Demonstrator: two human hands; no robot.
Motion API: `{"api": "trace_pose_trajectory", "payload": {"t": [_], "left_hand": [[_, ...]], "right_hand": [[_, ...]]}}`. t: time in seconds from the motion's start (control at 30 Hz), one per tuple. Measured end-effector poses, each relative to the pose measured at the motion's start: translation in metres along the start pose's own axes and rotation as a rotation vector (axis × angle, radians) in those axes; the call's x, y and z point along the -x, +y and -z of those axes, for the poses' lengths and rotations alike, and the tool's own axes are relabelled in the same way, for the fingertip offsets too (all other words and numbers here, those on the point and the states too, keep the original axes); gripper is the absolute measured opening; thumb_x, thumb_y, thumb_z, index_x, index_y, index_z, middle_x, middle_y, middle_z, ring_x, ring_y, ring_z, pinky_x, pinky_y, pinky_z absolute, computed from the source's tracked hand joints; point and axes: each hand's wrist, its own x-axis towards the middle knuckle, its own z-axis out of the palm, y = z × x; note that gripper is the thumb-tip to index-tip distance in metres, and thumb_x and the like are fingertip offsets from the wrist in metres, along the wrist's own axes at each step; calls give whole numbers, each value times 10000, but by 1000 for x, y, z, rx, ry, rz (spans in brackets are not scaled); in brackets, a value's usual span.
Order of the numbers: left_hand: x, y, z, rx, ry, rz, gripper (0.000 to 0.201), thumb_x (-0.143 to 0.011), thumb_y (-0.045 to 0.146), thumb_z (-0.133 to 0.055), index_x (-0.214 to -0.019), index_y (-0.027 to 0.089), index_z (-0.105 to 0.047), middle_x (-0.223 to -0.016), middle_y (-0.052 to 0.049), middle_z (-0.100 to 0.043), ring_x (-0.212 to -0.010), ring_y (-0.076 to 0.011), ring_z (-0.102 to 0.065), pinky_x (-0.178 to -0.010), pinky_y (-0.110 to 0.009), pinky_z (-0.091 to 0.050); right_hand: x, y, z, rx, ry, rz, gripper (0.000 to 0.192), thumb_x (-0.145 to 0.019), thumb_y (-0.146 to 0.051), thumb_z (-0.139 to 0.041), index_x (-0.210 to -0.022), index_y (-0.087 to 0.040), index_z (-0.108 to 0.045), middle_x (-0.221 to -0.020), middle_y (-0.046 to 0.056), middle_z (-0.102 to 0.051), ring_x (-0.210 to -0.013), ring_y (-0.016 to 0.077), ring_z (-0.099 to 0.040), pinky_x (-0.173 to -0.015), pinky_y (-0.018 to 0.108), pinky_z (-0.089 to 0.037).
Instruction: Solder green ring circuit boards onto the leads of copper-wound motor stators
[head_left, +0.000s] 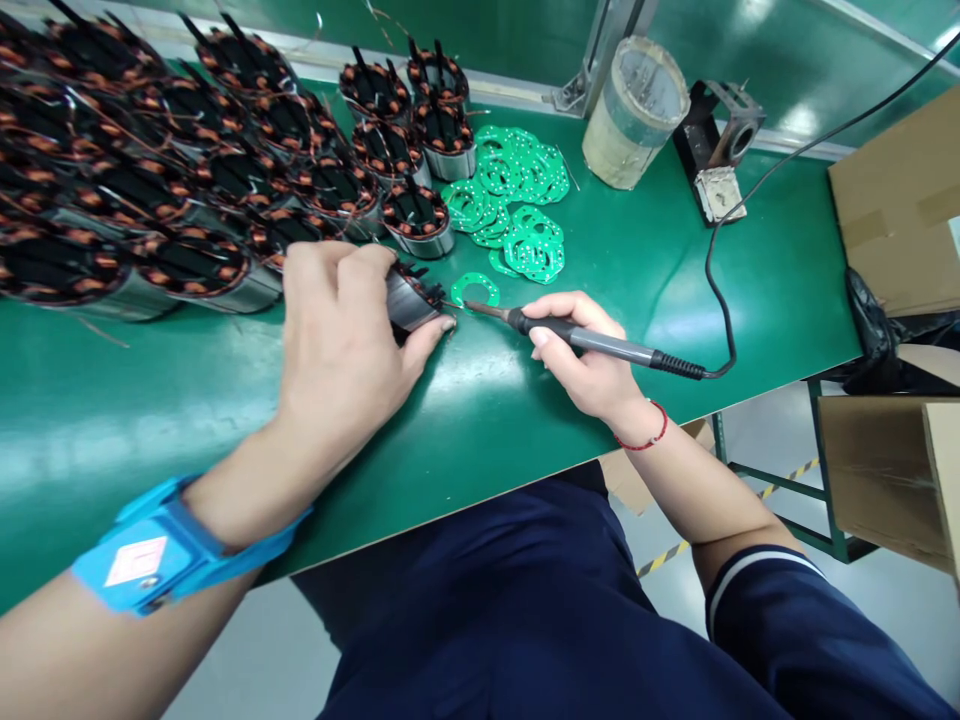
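My left hand (345, 335) is closed over a wound motor stator (411, 298) lying on its side on the green bench (187, 400); most of the stator is hidden under the fingers. My right hand (581, 360) grips a soldering iron (585, 340) like a pen, with its tip pointing left at the stator's end. A single green ring-shaped circuit board (475, 291) lies flat just behind the tip. A blue wrist strap (169, 545) is on my left wrist, and a red cord is on the right one.
Many wound stators (187, 170) crowd the bench's back left. A pile of green ring boards (517, 200) lies behind the work spot. A cloudy plastic jar (636, 110) and a metal iron stand (718, 150) sit at the back right. Cardboard boxes (892, 200) stand beyond the bench's right end.
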Motion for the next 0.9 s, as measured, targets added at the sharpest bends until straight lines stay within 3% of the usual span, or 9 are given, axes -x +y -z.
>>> {"api": "trace_pose_trajectory", "payload": {"t": [0.17, 0.53, 0.73, 0.9], "left_hand": [[1, 0, -1, 67, 36, 26, 768, -867, 456, -741, -1459, 90, -415, -1332, -196, -473, -1304, -404, -437, -1157, -711, -333], [3, 3, -5, 80, 120, 51, 749, -840, 413, -751, -1422, 55, -443, -1321, -223, -487, -1312, -409, -429, -1190, -714, -294], [1, 5, 1, 18, 66, 44, 752, -840, 444, -716, -1404, 25, -451, -1315, -270, -524, -1296, -440, -456, -1119, -714, -378], [0, 3, 9, 67, -14, 62, 749, -858, 526, -622, -1445, 90, -461, -1276, -218, -550, -1258, -454, -522, -1078, -710, -421]], "right_hand": [[0, 0, -1, -5, -21, 16, 217, -1000, -373, -557, -1110, -205, -639, -1068, 22, -737, -932, 139, -736, -889, 310, -601], [0, -1, -2, 43, -15, 22, 252, -997, -393, -559, -1136, -212, -666, -1088, 30, -751, -993, 161, -718, -926, 322, -588], [2, -1, -4, 43, -40, 43, 208, -983, -335, -555, -1095, -202, -669, -1021, 22, -760, -888, 139, -719, -844, 280, -580], [5, -1, -5, 103, -81, 116, 170, -951, -277, -551, -1034, -201, -678, -1000, 22, -775, -867, 137, -732, -821, 264, -576]]}}
